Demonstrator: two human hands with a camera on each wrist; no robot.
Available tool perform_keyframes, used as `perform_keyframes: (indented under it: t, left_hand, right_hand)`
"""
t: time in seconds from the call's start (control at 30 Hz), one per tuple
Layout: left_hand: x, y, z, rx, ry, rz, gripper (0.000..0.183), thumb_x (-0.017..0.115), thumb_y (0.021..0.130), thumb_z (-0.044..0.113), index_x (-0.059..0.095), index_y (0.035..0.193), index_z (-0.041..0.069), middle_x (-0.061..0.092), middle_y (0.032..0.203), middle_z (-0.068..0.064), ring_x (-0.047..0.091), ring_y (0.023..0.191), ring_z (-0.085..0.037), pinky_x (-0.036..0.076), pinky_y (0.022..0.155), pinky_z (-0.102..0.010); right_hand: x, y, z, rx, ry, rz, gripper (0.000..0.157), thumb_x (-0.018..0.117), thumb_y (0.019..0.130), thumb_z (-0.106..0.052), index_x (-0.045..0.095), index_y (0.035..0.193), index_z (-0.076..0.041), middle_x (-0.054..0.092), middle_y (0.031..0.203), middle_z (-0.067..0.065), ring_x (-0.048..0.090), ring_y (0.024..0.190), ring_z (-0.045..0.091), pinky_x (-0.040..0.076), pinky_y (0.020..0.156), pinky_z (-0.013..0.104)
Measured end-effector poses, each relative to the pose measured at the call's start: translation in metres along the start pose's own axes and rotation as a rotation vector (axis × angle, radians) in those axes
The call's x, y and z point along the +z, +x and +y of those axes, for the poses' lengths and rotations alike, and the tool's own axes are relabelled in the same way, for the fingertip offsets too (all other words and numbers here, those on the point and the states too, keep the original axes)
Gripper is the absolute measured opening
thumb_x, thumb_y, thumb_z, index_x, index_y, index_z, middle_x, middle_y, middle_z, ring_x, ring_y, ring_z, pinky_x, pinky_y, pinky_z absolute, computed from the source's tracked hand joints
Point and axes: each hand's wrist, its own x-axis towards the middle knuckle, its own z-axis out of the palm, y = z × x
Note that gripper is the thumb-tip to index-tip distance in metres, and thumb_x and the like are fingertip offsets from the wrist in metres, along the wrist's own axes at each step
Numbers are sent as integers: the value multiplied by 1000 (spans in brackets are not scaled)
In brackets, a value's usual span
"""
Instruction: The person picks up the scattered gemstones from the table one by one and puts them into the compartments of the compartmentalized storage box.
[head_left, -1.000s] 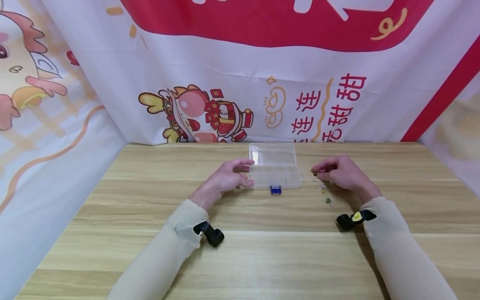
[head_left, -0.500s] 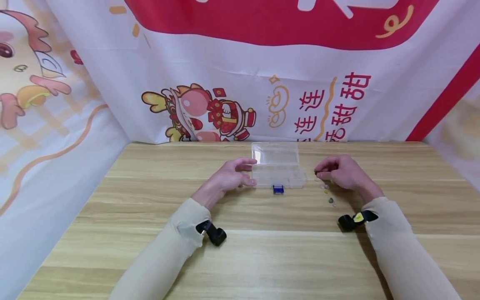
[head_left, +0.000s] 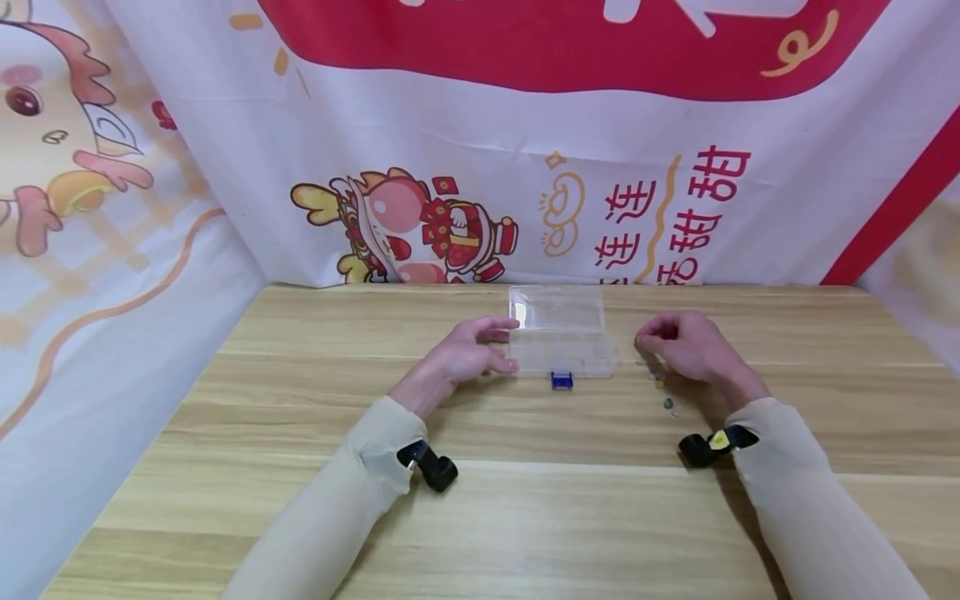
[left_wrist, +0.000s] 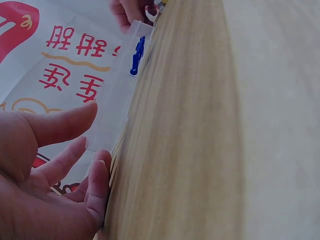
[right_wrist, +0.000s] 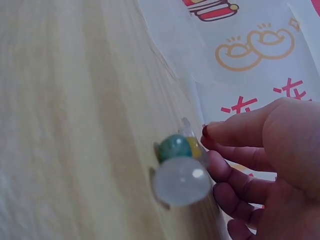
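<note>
A clear plastic compartment box point(head_left: 566, 354) lies at the table's far side, its lid point(head_left: 558, 308) swung back. A blue latch point(head_left: 562, 381) shows at its front edge. At the box's left end is my left hand point(head_left: 468, 350), thumb and fingers extended and spread along that edge. To the right of the box, my right hand point(head_left: 690, 346) pinches a small dark red-brown bead point(right_wrist: 205, 132) between thumb and forefinger; the fingertips mostly hide it. Below that hand lie loose beads: a whitish one point(right_wrist: 182, 181), a green one point(right_wrist: 175, 148) and a yellow one point(right_wrist: 193, 146).
The wooden table point(head_left: 540, 517) ends at a white printed cloth point(head_left: 450, 125) hanging just behind the box. Another cloth point(head_left: 150, 333) hangs along the left side. A black wrist camera point(head_left: 431, 467) sits on the left sleeve, another black camera point(head_left: 708, 447) on the right.
The brown bead, visible at my right fingertips a second ago, is now mostly covered by them in the head view. The head view has shifted slightly; the left hand stays at the box.
</note>
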Motion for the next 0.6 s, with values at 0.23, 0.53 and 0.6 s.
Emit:
perform_keyframes:
  t: [0.23,0.53,0.6]
  left_hand:
    - [-1,0,0,-7,-5,-6,68,79,88,1,61,148,28,55,153,-4,57,128,-26,51,92,-33]
    - [-1,0,0,-8,1,-3,68,80,89,3,60,148,29,54,154,-4,57,130,-26,51,93,-33]
    - [-1,0,1,-6,1,-4,68,80,88,2,60,148,29,54,154,-4,57,130,-26,52,93,-33]
  right_hand:
    - [4,-1,-7,-14,-13,19,34,58,108,-34,70,126,-8,65,122,17,54,105,29,45,82,35]
    - [9,-3,-18,-63,5,66,33,57,109,-34,70,124,-8,66,118,15,56,104,28,45,83,34]
    - [10,-3,-20,-76,7,81,33,57,110,-33,70,124,-7,67,117,16,56,103,28,46,82,35]
